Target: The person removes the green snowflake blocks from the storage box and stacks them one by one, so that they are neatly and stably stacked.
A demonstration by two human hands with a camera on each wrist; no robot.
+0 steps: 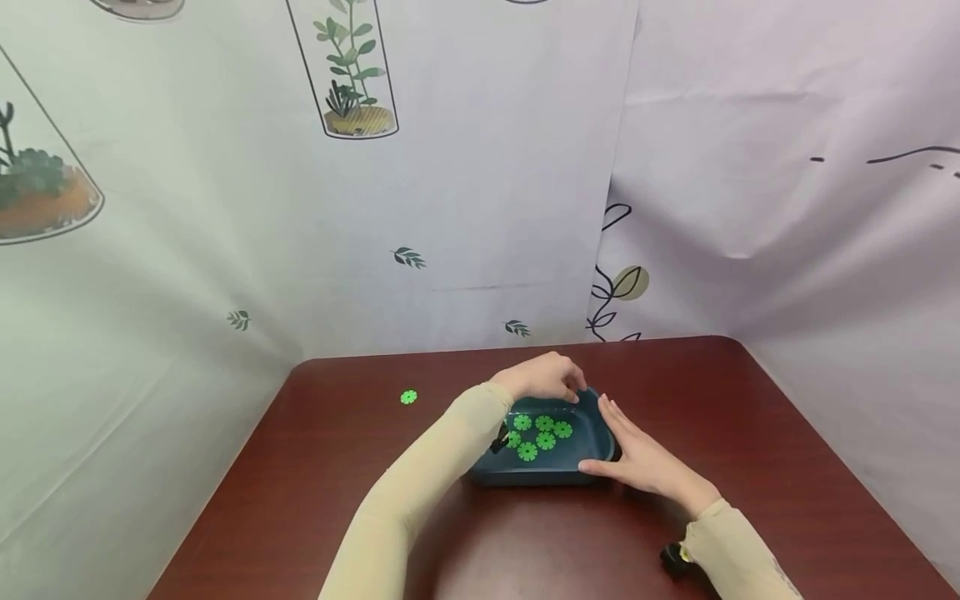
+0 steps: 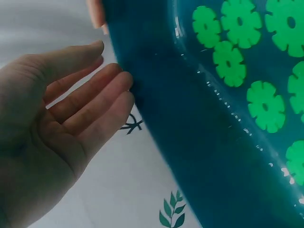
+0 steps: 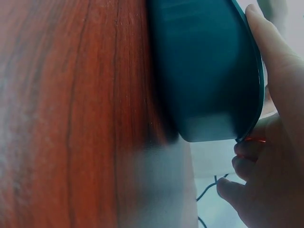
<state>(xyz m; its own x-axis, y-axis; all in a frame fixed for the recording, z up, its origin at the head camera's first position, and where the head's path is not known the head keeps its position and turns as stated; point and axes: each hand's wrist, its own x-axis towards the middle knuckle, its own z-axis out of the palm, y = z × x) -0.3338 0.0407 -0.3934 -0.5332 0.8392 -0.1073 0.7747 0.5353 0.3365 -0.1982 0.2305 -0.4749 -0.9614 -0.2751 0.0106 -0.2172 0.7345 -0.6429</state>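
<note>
A dark teal tray [image 1: 525,478] with raised sides holds several green notched discs [image 1: 527,451], flat and flower-shaped with a hole in the middle. My left hand [image 1: 543,377] reaches across the tray to its far right corner. In the left wrist view the bent fingertips [image 2: 124,81] are right at the outer rim, and no disc shows between thumb and fingers. My right hand [image 1: 648,460] spans the tray's right end. Its thumb [image 3: 261,28] lies along the near rim and its fingers reach to the far corner. My left forearm hides the tray's left end.
One more green disc [image 1: 408,397] lies on the dark red wooden table [image 1: 315,467], left of the tray and toward the back edge. A white cloth [image 1: 487,192] with printed plants hangs behind the table and along its sides.
</note>
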